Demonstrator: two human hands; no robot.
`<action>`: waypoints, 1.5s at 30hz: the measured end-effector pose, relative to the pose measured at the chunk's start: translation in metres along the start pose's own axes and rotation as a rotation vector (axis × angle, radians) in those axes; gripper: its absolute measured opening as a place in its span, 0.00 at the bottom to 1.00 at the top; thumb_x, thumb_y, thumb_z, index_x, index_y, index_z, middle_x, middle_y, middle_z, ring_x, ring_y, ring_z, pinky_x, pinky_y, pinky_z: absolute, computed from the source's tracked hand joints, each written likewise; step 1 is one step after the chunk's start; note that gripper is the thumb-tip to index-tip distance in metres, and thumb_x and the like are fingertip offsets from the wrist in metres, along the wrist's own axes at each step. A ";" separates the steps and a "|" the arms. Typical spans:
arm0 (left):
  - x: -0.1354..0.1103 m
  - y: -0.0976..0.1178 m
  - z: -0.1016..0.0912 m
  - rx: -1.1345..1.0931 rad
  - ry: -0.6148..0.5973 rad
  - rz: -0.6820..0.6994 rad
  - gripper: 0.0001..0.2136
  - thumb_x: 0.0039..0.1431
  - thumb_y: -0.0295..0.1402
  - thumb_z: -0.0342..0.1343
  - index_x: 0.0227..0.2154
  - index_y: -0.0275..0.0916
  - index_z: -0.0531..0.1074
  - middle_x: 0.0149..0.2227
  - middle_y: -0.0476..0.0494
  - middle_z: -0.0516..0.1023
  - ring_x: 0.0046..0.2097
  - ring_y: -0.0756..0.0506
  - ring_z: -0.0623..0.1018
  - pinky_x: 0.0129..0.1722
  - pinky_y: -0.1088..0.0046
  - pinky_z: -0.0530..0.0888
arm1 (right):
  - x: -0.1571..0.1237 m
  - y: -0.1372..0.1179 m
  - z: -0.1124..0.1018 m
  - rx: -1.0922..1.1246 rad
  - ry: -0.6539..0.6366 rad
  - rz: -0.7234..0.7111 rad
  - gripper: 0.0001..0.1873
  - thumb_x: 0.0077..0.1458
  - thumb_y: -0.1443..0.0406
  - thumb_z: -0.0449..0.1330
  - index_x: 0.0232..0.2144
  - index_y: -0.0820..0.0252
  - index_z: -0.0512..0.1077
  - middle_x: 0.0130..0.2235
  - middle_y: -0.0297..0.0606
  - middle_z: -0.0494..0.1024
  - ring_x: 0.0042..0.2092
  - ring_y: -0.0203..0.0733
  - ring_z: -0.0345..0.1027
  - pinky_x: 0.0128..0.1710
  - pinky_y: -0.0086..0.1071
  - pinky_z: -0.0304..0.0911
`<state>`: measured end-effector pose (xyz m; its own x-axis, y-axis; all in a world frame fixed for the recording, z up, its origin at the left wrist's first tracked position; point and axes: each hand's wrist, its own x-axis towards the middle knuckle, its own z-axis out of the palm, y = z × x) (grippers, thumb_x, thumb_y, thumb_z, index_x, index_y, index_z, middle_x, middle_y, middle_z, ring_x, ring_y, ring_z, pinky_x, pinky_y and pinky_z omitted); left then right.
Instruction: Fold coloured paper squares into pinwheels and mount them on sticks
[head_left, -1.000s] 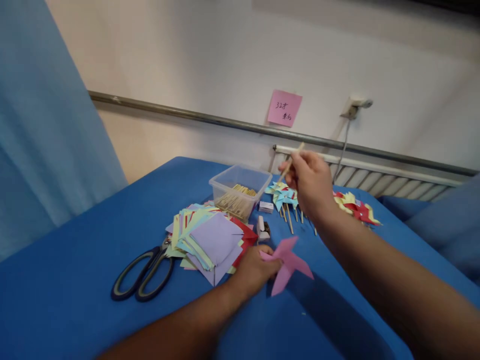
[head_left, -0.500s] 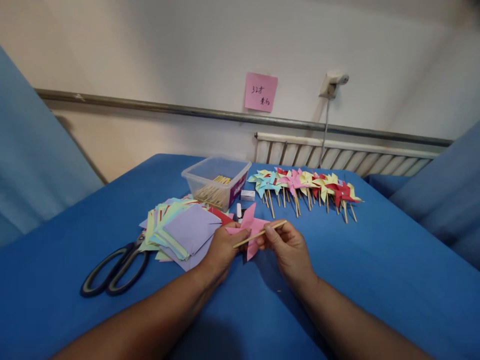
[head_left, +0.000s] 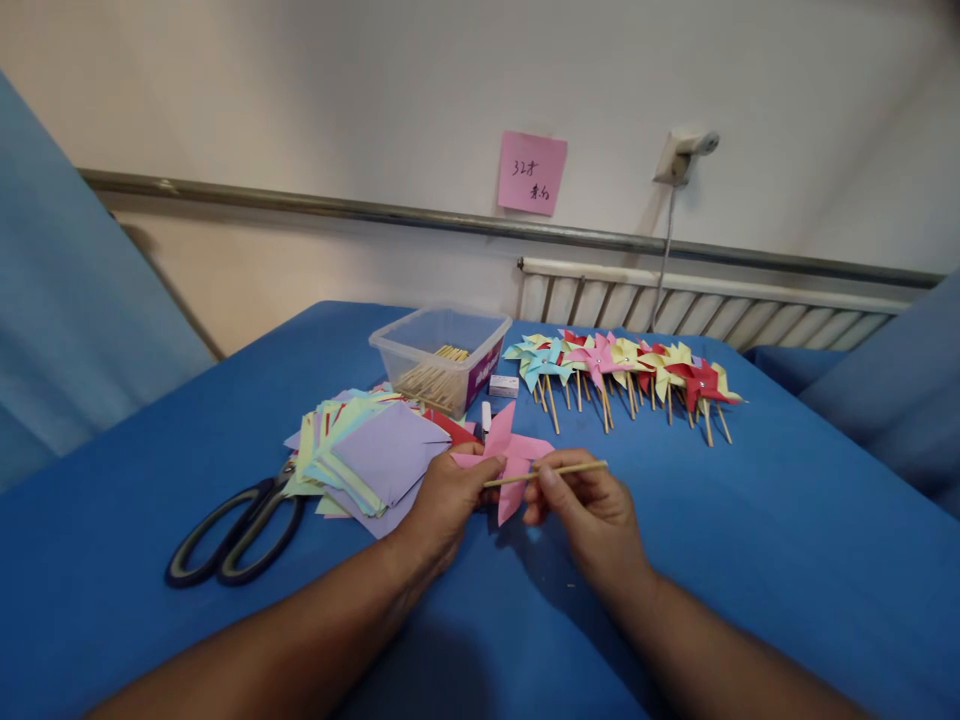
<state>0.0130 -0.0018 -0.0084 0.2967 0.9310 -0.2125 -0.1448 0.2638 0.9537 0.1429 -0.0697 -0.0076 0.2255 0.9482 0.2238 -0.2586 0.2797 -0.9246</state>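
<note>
A pink paper pinwheel is pinched in my left hand, its thumb pressed near the folded centre. My right hand is closed on a thin wooden stick, held between thumb and fingers. The stick lies almost level, its left end reaching in front of the pinwheel close to my left thumb. Whether stick and paper touch, I cannot tell. Just behind the pinwheel, a small white-and-dark object is partly hidden.
Cut coloured paper squares lie piled at left beside large scissors. Behind them stands a clear plastic box of sticks, with a small white box alongside. Several pinwheels lie at back right on the blue table cover.
The stick has shifted right and turned closer to level with my right hand. My left hand still pinches the pink pinwheel. The camera view has moved slightly.
</note>
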 end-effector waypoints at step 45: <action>-0.005 0.004 -0.002 -0.131 -0.031 0.019 0.10 0.42 0.33 0.64 0.22 0.35 0.68 0.20 0.46 0.75 0.22 0.48 0.74 0.24 0.71 0.70 | 0.004 0.024 0.005 -0.032 -0.042 0.448 0.26 0.40 0.46 0.66 0.28 0.61 0.65 0.18 0.30 0.74 0.16 0.30 0.65 0.14 0.20 0.57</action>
<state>0.0086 -0.0051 -0.0035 0.3211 0.9285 -0.1865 -0.2717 0.2790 0.9210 0.1327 -0.0587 -0.0273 0.0589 0.9802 -0.1889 -0.2930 -0.1639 -0.9419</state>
